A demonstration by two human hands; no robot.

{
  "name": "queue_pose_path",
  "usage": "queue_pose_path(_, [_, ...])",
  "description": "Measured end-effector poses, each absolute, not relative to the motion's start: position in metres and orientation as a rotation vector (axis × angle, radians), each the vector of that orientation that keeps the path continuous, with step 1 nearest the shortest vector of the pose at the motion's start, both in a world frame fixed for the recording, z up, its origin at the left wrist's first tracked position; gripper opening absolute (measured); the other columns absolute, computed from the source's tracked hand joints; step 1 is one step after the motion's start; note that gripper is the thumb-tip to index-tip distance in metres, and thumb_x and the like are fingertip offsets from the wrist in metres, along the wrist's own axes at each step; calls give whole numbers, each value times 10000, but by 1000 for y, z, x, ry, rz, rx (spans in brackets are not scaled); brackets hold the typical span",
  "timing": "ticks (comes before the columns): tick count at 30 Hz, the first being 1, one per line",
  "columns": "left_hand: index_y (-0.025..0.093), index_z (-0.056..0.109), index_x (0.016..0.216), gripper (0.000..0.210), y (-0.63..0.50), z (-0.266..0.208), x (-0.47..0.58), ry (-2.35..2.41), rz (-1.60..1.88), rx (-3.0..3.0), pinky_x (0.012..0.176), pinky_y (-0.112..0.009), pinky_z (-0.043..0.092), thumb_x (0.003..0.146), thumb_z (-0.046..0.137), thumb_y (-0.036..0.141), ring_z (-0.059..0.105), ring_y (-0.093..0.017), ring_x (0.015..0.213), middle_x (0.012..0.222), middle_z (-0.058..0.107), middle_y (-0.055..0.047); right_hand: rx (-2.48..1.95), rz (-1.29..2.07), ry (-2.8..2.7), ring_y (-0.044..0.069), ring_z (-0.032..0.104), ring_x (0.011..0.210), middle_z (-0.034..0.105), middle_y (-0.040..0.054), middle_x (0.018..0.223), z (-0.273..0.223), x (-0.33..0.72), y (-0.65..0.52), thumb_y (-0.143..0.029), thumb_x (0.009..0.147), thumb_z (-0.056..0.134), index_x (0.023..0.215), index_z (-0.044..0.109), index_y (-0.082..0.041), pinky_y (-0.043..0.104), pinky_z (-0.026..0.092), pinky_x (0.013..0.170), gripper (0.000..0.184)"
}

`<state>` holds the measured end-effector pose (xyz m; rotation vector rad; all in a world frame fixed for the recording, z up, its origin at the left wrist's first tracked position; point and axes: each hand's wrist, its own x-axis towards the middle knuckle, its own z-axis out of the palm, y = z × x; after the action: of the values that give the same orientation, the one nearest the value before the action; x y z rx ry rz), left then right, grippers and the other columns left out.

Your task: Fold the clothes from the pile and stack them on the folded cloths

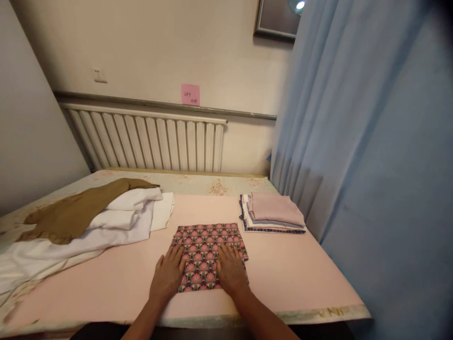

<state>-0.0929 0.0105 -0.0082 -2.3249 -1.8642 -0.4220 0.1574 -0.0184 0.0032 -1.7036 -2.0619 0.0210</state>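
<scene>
A folded cloth with a pink floral pattern on a dark ground lies in front of me on the pink table cover. My left hand rests flat on its left edge, fingers stretched out. On the right part of the same cloth, my right hand lies flat with its fingers extended. Neither hand grips anything. The cloth's lower right edge sticks out unevenly beside my right hand.
To the right, a stack of folded cloths has a dusty pink one on top. Loose white cloth and a brown garment lie heaped at the left. A blue curtain hangs along the right side; a radiator stands behind.
</scene>
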Motion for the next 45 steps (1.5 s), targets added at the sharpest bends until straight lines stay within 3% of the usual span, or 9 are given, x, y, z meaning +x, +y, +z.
queue_pose_path(45, [221,464,1419,503,10,-8,-94,-1809,-402,-2343,1116,-525,283,965,296,356,332,-262,1419,1530,400,-68,-1692,-44,-2061,234,397,1366,501,48,1445,-1,158,-17,-352,963,434,1371,524,-235,433,231,1155,434])
